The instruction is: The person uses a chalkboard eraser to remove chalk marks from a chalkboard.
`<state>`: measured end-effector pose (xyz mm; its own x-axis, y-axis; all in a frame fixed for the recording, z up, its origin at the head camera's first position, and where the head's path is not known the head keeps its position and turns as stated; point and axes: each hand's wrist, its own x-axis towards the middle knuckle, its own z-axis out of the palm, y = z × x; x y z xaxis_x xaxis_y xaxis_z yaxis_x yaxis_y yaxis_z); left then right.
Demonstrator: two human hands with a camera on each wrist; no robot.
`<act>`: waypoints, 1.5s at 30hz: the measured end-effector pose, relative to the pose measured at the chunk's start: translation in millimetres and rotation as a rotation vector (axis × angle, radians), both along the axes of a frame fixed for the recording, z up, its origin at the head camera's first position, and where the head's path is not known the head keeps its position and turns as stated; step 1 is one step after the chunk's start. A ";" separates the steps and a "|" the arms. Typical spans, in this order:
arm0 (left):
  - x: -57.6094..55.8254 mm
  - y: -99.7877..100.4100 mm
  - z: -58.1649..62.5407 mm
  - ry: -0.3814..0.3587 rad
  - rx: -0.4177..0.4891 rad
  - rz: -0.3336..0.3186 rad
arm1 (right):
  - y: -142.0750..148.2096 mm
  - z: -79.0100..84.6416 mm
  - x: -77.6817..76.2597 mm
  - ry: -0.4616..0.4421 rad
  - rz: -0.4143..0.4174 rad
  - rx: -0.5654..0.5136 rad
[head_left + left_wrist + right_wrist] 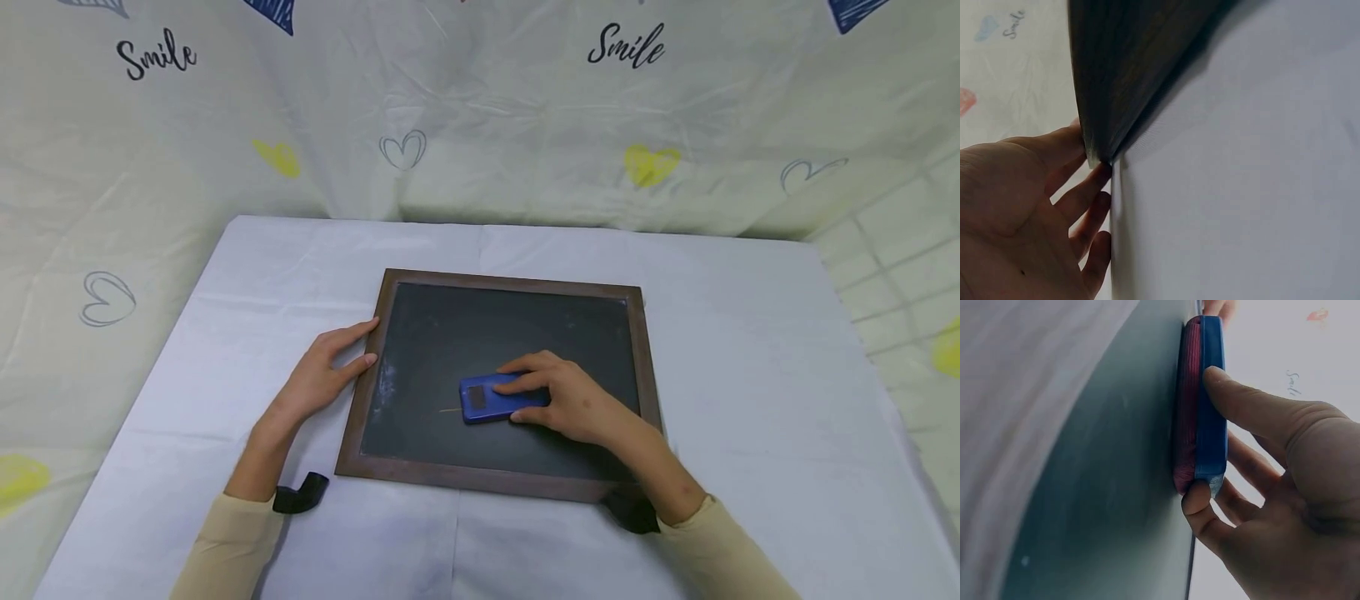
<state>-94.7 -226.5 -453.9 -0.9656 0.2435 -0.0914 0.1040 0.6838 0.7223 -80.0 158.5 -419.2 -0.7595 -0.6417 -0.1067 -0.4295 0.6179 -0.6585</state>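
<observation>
A blue board eraser [480, 398] with a ribbed dark pink pad [1189, 406] lies on a chalkboard [517, 333] framed in brown wood. My right hand [573, 404] grips the eraser from its right end, thumb on the near side and fingers over the top and far side. In the right wrist view, the thumb presses the blue body [1211, 437]. My left hand [318, 375] touches the left side of the frame [367, 392] with fairly straight fingers and thumb. A short pale line [450, 410] runs beside the eraser's left end, and a whitish chalk smudge [386, 383] marks the board's left part.
The chalkboard lies flat on a table under a white cloth [750, 375]. Black wrist-worn devices [302, 493] sit at both sleeves. A cream curtain [510, 100] with hearts and "Smile" lettering hangs behind the table's far edge.
</observation>
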 end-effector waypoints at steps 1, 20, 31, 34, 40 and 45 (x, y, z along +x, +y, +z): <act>0.1 -0.1 -0.1 0.000 -0.001 -0.001 | -1.1 0.3 0.1 -0.002 0.001 -0.004; -0.4 -0.4 -0.5 0.012 -0.010 -0.012 | -36.6 -0.5 -7.5 0.013 0.051 0.003; -0.2 1.5 0.8 0.026 0.001 -0.022 | -70.2 5.3 -9.6 0.010 0.095 0.042; 0.0 2.1 0.7 0.025 0.000 -0.019 | -74.6 6.3 -10.6 -0.001 0.104 0.044; -0.4 1.7 -1.4 0.028 -0.006 -0.024 | -73.6 5.9 -11.5 0.004 0.103 0.048; -1.3 1.6 0.1 0.037 -0.005 -0.029 | -73.6 5.6 -14.3 0.022 0.118 0.058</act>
